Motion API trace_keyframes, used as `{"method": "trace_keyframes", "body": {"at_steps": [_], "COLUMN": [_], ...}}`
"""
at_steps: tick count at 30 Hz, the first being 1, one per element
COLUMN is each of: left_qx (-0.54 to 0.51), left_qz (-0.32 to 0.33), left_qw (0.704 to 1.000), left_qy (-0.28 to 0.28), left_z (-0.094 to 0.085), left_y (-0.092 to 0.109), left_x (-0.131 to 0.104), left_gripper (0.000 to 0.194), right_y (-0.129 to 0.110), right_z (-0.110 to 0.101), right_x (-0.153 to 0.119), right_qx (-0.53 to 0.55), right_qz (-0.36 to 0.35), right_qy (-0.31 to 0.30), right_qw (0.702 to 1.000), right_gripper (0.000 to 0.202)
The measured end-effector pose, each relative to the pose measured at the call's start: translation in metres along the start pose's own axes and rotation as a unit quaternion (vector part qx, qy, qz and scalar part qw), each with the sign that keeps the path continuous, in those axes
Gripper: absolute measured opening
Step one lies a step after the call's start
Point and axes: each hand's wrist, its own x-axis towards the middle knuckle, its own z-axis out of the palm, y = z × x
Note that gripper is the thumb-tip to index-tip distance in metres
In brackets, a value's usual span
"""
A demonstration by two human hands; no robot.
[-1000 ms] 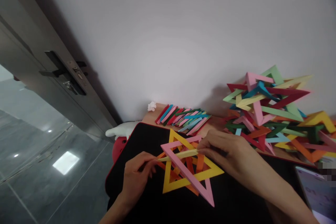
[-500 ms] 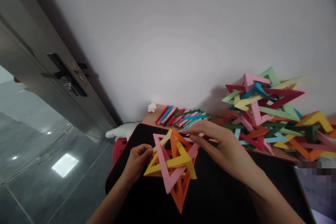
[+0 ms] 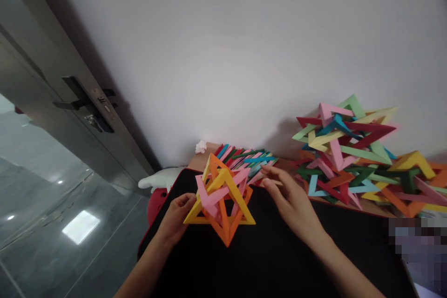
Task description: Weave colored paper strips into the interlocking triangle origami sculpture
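A star-like model of interlocked yellow, pink and orange folded paper frames (image 3: pixel 223 178) hangs over the black mat. Its left side is pinched by my left hand (image 3: pixel 181 212). Just right of the model, touching nothing that I can make out, is my right hand (image 3: pixel 291 198), with its fingers apart. Behind the model, many narrow coloured paper strips (image 3: pixel 249 157) lie together on the wooden surface.
The black mat (image 3: pixel 279 247) lies below both hands. A pile of linked paper frames (image 3: pixel 344 137) stands at the right against the wall. Crumpled white paper (image 3: pixel 201 146) sits behind the mat. A grey door (image 3: pixel 45 51) is at the left, beside a tiled floor.
The model has been tilted, so its lower orange point sits higher and a yellow triangle faces me. My right hand has come away from it, with its fingers spread.
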Motion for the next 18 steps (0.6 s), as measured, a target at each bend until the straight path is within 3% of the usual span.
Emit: {"method": "trace_keyframes", "body": {"at_steps": [6,9,12,14,18], "left_qx": [-0.011,0.033,0.102,0.128,0.148], "left_qz": [0.047,0.13,0.231,0.265,0.273], "left_qw": [0.998,0.99,0.967,0.955,0.95], "left_qy": [0.036,0.045,0.036,0.023,0.019], "left_z": [0.004,0.005,0.007,0.009,0.013], "left_y": [-0.011,-0.016,-0.018,-0.018,-0.019], "left_x": [0.0,-0.005,-0.012,-0.018,-0.026], "left_gripper": [0.03,0.018,0.006,0.004,0.007], "right_y": [0.032,0.041,0.048,0.048,0.042], "right_z": [0.021,0.025,0.027,0.028,0.027], "right_x": [-0.032,-0.04,-0.044,-0.046,-0.052], "right_qx": [0.162,0.254,0.34,0.371,0.331], "right_qz": [0.154,0.198,0.222,0.228,0.213], "right_qy": [0.001,0.0,-0.018,-0.026,-0.025], "right_qw": [0.975,0.947,0.914,0.9,0.919], "right_gripper": [0.062,0.062,0.062,0.063,0.054]}}
